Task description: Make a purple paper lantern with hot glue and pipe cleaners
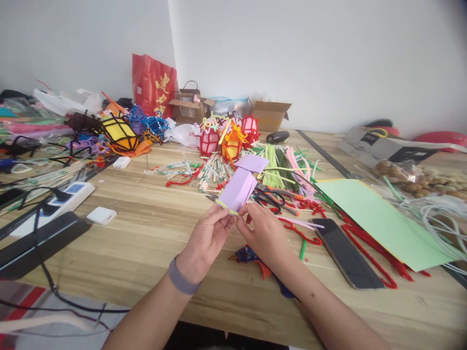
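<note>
My left hand (209, 236) and my right hand (263, 232) meet above the wooden table (146, 233). Both pinch the near edge of a folded lilac paper (239, 187), which tilts up and away from me. A thin yellow strip runs along the paper's lower edge between my fingertips. A grey band circles my left wrist. Under my right forearm lies a small blue and orange craft piece (251, 257). Black-handled scissors (270, 198) lie just beyond my right hand.
A dark phone (345, 253) and a light green sheet (383, 221) lie to the right among red pipe cleaners. Small pipe-cleaner lanterns (228, 136) and a heap of chenille stems stand behind. A power strip (65, 197), cables and a white case (102, 215) are at left.
</note>
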`<state>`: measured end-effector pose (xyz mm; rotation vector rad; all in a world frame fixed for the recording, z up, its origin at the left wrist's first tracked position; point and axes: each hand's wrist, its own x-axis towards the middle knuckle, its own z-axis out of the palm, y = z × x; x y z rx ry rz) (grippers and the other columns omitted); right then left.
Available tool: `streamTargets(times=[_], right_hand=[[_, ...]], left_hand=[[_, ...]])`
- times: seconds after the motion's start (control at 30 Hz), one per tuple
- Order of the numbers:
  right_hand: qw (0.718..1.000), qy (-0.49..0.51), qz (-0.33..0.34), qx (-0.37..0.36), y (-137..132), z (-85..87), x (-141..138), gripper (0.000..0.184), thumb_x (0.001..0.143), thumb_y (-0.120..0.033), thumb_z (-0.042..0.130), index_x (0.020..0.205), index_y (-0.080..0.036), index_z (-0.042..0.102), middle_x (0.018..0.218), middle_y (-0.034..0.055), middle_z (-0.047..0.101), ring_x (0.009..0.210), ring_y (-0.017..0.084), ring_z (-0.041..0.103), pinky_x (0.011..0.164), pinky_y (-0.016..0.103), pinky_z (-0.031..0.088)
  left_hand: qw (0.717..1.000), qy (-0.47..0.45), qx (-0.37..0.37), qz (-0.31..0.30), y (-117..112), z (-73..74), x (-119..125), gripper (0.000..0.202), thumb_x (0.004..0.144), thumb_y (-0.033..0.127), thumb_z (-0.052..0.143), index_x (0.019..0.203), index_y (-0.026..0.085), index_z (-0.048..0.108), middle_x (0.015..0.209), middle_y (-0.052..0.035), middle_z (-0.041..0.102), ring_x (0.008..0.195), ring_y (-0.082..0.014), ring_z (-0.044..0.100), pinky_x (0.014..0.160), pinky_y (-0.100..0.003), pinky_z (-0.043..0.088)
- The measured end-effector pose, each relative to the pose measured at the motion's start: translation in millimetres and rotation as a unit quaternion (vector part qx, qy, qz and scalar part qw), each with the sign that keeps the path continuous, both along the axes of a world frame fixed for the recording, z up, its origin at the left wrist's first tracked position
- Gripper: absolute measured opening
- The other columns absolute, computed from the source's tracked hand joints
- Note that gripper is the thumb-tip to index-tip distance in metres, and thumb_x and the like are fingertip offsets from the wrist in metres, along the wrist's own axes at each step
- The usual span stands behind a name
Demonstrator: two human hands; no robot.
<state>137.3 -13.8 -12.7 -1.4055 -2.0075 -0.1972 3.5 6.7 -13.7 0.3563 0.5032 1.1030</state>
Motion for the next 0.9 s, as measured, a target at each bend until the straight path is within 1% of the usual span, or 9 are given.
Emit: streamTargets(times=[0.17, 0.37, 0.5, 0.57, 0.67, 0.8, 0.9], right_hand=[[1.000, 0.003, -0.002, 0.001, 0.1, -2.9, 1.1, 0.009, 0.084, -0.018, 0.049, 0.078, -0.019, 0.055, 0.069, 0.0015, 0.059, 0.059, 0.016, 0.052, 0.058, 0.027, 0.036], [1.000, -0.012, 0.007, 0.017, -0.1, -3.2, 2.2, 0.011, 0.086, -0.018, 0.048, 0.078, -0.018, 0.055, 0.070, 0.0017, 0.060, 0.060, 0.016, 0.052, 0.060, 0.027, 0.036], [1.000, -0.011, 0.003, 0.022, 0.0, -2.7, 4.0, 0.010, 0.085, -0.018, 0.048, 0.079, -0.018, 0.056, 0.069, 0.0018, 0.060, 0.061, 0.016, 0.053, 0.060, 0.027, 0.037], [1.000, -0.007, 0.000, 0.022, 0.3, -2.9, 5.0, 0.009, 0.084, -0.017, 0.048, 0.079, -0.018, 0.056, 0.069, 0.0018, 0.059, 0.061, 0.016, 0.053, 0.060, 0.027, 0.037], [1.000, -0.010, 0.000, 0.019, 0.4, -3.2, 5.5, 0.009, 0.084, -0.016, 0.048, 0.078, -0.018, 0.055, 0.068, 0.0017, 0.059, 0.060, 0.016, 0.053, 0.059, 0.027, 0.037], [1.000, -0.017, 0.007, 0.018, -0.6, -2.9, 4.4, 0.010, 0.085, -0.016, 0.048, 0.078, -0.018, 0.055, 0.069, 0.0019, 0.059, 0.062, 0.016, 0.053, 0.061, 0.028, 0.037], [1.000, -0.018, 0.007, 0.013, -1.7, -1.9, 4.0, 0.011, 0.086, -0.017, 0.048, 0.079, -0.018, 0.056, 0.070, 0.0023, 0.059, 0.062, 0.016, 0.053, 0.061, 0.028, 0.037]], left_hand=[[1.000, 0.007, -0.017, 0.007, 0.3, 0.5, -0.8, 0.013, 0.065, 0.003, 0.069, 0.070, 0.013, 0.063, 0.072, -0.0017, 0.067, 0.066, -0.0093, 0.060, 0.067, -0.021, 0.048], [0.999, 0.027, -0.022, 0.014, 0.7, 1.0, -1.9, 0.015, 0.064, 0.003, 0.070, 0.068, 0.014, 0.061, 0.067, 0.0006, 0.065, 0.062, -0.0083, 0.058, 0.065, -0.020, 0.047], [1.000, 0.002, -0.028, 0.004, 0.6, 4.0, -2.4, 0.011, 0.069, 0.002, 0.065, 0.071, 0.012, 0.063, 0.073, -0.0036, 0.067, 0.067, -0.0108, 0.061, 0.069, -0.022, 0.050], [0.998, -0.008, -0.054, 0.005, 0.5, 6.6, -2.0, 0.010, 0.075, 0.003, 0.059, 0.074, 0.011, 0.064, 0.076, -0.0058, 0.068, 0.070, -0.0124, 0.063, 0.070, -0.024, 0.051], [0.996, -0.006, -0.088, 0.009, 0.6, 8.9, -0.6, 0.014, 0.083, 0.008, 0.053, 0.077, 0.010, 0.065, 0.076, -0.0071, 0.067, 0.070, -0.0132, 0.063, 0.068, -0.024, 0.052], [0.995, 0.016, -0.094, 0.013, 0.8, 7.7, 0.0, 0.018, 0.084, 0.004, 0.052, 0.072, 0.011, 0.063, 0.072, -0.0060, 0.066, 0.066, -0.0114, 0.062, 0.066, -0.022, 0.052], [0.994, 0.030, -0.107, 0.008, 1.3, 6.4, -1.8, 0.018, 0.083, 0.003, 0.052, 0.070, 0.010, 0.063, 0.068, -0.0058, 0.066, 0.064, -0.0113, 0.062, 0.066, -0.022, 0.051]])
